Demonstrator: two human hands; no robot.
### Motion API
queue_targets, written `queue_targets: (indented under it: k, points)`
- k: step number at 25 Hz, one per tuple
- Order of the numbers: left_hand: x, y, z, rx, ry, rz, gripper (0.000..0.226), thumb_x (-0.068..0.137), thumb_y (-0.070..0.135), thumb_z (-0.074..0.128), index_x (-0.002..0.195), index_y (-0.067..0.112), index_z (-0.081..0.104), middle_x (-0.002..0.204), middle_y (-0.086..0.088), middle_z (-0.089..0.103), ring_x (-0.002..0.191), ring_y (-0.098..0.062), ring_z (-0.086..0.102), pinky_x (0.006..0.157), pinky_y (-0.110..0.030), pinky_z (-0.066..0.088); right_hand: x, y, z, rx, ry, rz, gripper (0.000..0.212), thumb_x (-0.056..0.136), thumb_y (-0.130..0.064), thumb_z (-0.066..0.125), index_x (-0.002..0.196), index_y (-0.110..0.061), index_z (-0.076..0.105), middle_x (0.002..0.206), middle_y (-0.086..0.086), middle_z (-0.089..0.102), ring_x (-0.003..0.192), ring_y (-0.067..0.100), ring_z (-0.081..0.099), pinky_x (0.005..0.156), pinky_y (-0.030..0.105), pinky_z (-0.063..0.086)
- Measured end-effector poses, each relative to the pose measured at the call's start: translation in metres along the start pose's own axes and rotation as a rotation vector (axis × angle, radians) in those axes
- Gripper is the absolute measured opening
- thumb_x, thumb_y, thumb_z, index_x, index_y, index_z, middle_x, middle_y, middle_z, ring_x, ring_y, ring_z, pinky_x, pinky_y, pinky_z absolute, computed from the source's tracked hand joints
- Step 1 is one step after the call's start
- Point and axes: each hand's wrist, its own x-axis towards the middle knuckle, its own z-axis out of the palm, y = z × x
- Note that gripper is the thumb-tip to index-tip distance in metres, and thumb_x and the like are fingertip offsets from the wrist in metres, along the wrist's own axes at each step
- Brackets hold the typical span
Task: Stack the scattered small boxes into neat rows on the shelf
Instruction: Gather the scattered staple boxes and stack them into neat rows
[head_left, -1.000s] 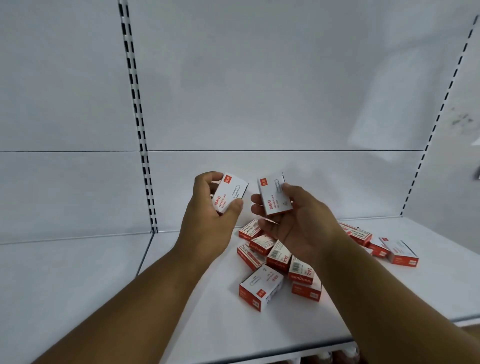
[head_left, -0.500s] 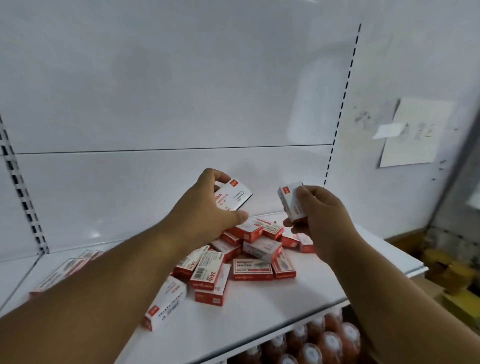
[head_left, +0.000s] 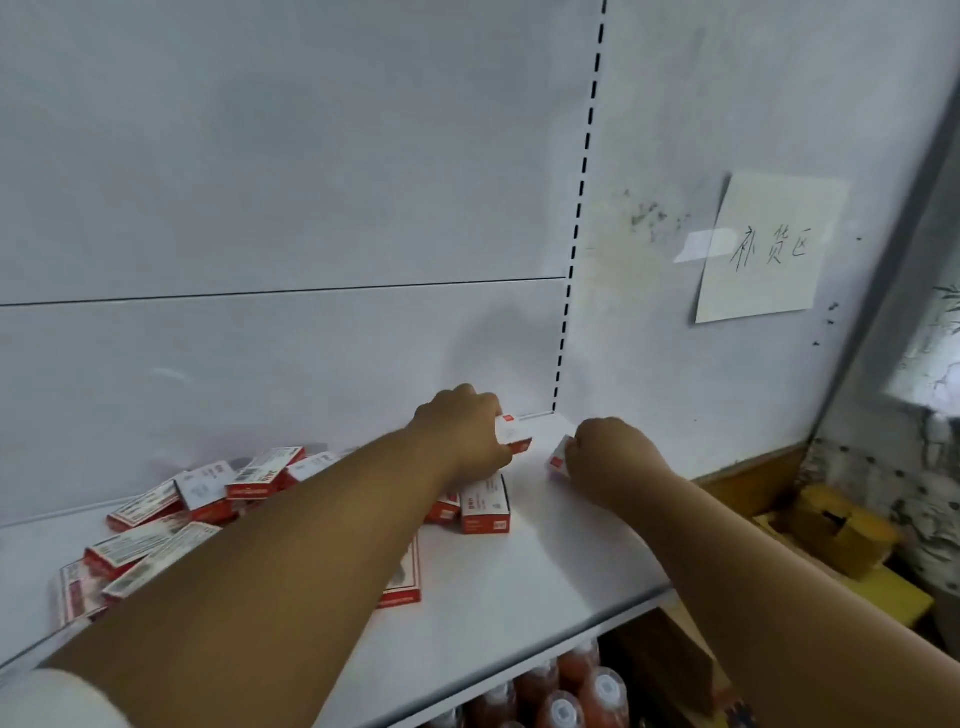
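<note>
Boxes (head_left: 249, 480) — behind left forearm (head_left: 291, 551)

Approx 13 small boxes (head_left: 485, 502), 2 hands (head_left: 464, 435), 1 paper note (head_left: 763, 249).

Both forearms are bare right down to the left hand (head_left: 462, 431) and right hand (head_left: 608, 457), with a white sleeve (head_left: 57, 699) edge showing on the left arm.

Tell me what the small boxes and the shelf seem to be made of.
Small boxes: likely thin printed card, matte red and white, with sharp folded edges and barcodes. Shelf: probably white painted metal, smooth with a faint sheen and a thin front lip; the material is uncertain.
</note>
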Motion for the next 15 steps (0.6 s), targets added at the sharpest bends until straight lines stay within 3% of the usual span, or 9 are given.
queue_targets:
  k: [2, 4, 7, 10, 12, 15]
  points:
    - [0.013, 0.006, 0.013, 0.102, -0.073, -0.012, 0.054, 0.083, 0.051, 0.061, 0.133, 0.03, 0.053, 0.12, -0.005, 0.053, 0.103, -0.025, 0.056, 0.089, -0.04, 0.05, 0.001, 0.005, 0.003, -0.152, 0.033, -0.07, 0.036, 0.096, -0.037, 0.042, 0.109, -0.013, 0.065, 0.115, 0.011, 0.057, 0.11, 0.031, 0.052, 0.089, 0.037, 0.042]
    - [0.022, 0.007, 0.017, 0.132, -0.14, -0.022, 0.054, 0.084, 0.054, 0.059, 0.133, 0.031, 0.054, 0.125, -0.004, 0.057, 0.107, -0.024, 0.058, 0.092, -0.038, 0.049, 0.0, 0.005, 0.0, -0.135, 0.131, -0.146, 0.032, 0.096, -0.037, 0.044, 0.11, -0.016, 0.065, 0.113, 0.009, 0.055, 0.11, 0.029, 0.051, 0.09, 0.037, 0.041]
    - [0.021, -0.001, 0.0, 0.084, -0.103, -0.061, 0.037, 0.092, 0.042, 0.055, 0.123, 0.023, 0.062, 0.118, -0.002, 0.065, 0.099, -0.022, 0.063, 0.088, -0.036, 0.053, -0.009, -0.006, -0.004, 0.096, 0.229, -0.324, 0.022, 0.094, -0.028, 0.044, 0.097, -0.017, 0.064, 0.098, 0.004, 0.057, 0.093, 0.026, 0.057, 0.081, 0.036, 0.049]
    - [0.0, -0.027, -0.029, 0.112, -0.099, -0.142, 0.023, 0.093, 0.026, 0.054, 0.109, 0.02, 0.069, 0.109, 0.0, 0.068, 0.093, -0.018, 0.062, 0.081, -0.031, 0.051, -0.016, -0.026, -0.006, 0.215, 0.152, -0.482, 0.019, 0.093, -0.024, 0.046, 0.086, -0.019, 0.063, 0.087, -0.003, 0.058, 0.08, 0.017, 0.056, 0.072, 0.031, 0.048]
    - [-0.025, -0.045, -0.042, 0.14, -0.155, -0.203, 0.022, 0.09, 0.036, 0.059, 0.104, 0.023, 0.07, 0.102, 0.005, 0.068, 0.088, -0.013, 0.062, 0.078, -0.031, 0.052, -0.018, -0.038, -0.006, 0.242, 0.108, -0.544, 0.017, 0.093, -0.026, 0.049, 0.088, -0.021, 0.064, 0.088, -0.005, 0.059, 0.081, 0.014, 0.056, 0.073, 0.028, 0.048]
    - [-0.066, -0.06, -0.046, 0.181, -0.144, -0.229, 0.044, 0.082, 0.061, 0.06, 0.114, 0.033, 0.064, 0.111, 0.011, 0.061, 0.1, -0.011, 0.057, 0.088, -0.035, 0.05, -0.019, -0.057, -0.004, 0.259, 0.074, -0.594, 0.016, 0.092, -0.026, 0.05, 0.091, -0.021, 0.064, 0.091, -0.005, 0.06, 0.085, 0.014, 0.056, 0.077, 0.029, 0.05]
